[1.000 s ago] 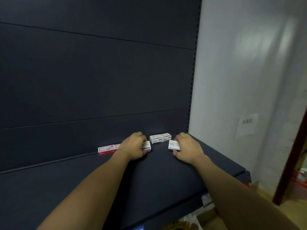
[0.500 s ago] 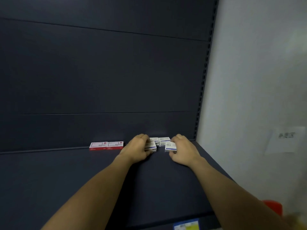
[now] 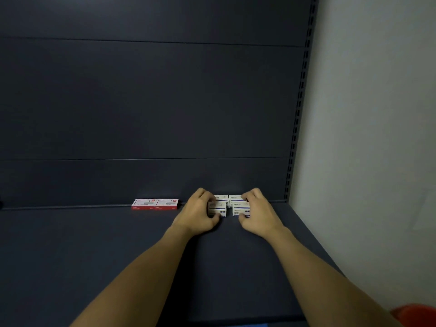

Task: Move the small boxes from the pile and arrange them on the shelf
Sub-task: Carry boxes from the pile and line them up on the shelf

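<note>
Nearest the camera, both forearms ran forward over the dark shelf (image 3: 94, 256), bare between them. At their ends, left hand (image 3: 197, 214) had curled fingers and thumb clamped on a front white box (image 3: 218, 210); right hand (image 3: 258, 214) pinched the matching front white box (image 3: 239, 211) the same way. Those two boxes sat side by side between the hands, narrow gap between them, bottoms on or just off the deck, couldn't tell which. Just beyond the fingertips, two rear white boxes (image 3: 230, 198) stood against the back panel (image 3: 151, 102), and the front pair looked pressed up close to them. Well off to the left of the left hand, two red-and-white boxes (image 3: 154, 204) lay flat, touching, along the back edge. Step in hand, my read: placing and squaring a second row in front of the first. Next move likely needs both boxes nudged flush, gap closed, then both grips let go without dragging a box out of line; they look light and will probably skid easily on that smooth deck. Source pile wasn't in view, so progress can't be gauged beyond six boxes on the shelf. Beyond the right hand, a slotted upright (image 3: 299, 114) closed off the panel, then a plain pale wall (image 3: 377, 138). Something red-orange (image 3: 415, 313) showed low at the right corner, too cropped to identify.
</note>
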